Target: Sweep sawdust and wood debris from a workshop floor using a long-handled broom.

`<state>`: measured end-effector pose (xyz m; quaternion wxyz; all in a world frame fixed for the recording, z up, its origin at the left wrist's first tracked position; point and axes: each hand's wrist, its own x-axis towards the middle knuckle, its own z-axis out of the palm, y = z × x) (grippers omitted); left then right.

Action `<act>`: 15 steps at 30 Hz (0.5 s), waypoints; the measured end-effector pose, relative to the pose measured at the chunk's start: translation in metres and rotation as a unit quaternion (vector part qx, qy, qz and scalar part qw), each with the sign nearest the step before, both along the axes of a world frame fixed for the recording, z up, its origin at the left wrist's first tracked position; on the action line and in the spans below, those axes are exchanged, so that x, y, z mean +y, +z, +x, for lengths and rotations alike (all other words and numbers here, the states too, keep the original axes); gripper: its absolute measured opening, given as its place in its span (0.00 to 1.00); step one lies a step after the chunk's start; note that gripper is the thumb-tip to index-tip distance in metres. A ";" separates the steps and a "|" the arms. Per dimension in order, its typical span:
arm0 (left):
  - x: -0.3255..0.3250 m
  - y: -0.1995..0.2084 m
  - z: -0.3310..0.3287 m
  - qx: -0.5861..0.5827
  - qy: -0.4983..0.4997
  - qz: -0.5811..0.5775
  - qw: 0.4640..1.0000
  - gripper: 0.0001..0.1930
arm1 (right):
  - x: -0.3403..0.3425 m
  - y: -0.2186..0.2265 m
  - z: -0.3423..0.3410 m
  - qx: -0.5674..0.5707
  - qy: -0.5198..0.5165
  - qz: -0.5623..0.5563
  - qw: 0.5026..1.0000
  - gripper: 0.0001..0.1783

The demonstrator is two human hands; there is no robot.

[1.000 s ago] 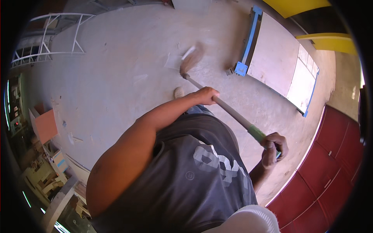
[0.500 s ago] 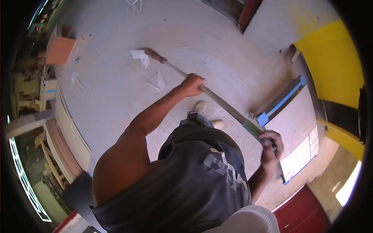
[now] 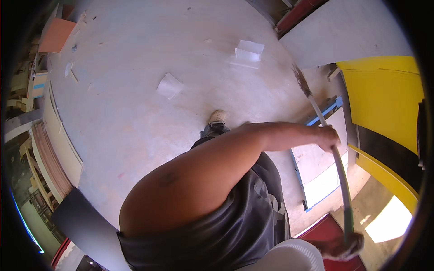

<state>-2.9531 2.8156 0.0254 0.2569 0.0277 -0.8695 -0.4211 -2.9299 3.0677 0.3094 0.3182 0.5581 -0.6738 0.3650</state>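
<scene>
1. Broom (image 3: 342, 176) is held at 3 o'clock, its bristles (image 3: 302, 81) pointed toward 2 o'clock; whether the floor (image 3: 122, 113) is touched cannot be told.
2. Its grey shaft (image 3: 320, 113) is clasped at 3 o'clock by the left hand (image 3: 327, 138).
3. Its green end (image 3: 348, 220) is gripped at 4 o'clock by the right hand (image 3: 342, 247), blurred.
4. Floor space is occupied by one white sheet (image 3: 249, 51) near 1 o'clock and another white sheet (image 3: 170, 86) between 10 and 11.
</scene>
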 end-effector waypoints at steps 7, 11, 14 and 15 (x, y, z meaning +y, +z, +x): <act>-0.048 -0.190 0.212 -0.147 0.170 0.041 0.974 0.11 | -0.097 -0.150 0.040 -0.503 0.240 0.245 0.793 0.09; -0.089 -0.186 0.313 -0.181 0.346 -0.038 0.920 0.15 | -0.134 -0.205 0.032 -0.570 0.301 0.356 0.676 0.11; -0.105 -0.159 0.342 -0.209 0.410 -0.097 0.882 0.14 | -0.160 -0.211 0.016 -0.585 0.351 0.337 0.649 0.12; -0.108 -0.147 0.337 -0.215 0.417 -0.100 0.877 0.14 | -0.163 -0.208 0.008 -0.591 0.364 0.316 0.646 0.12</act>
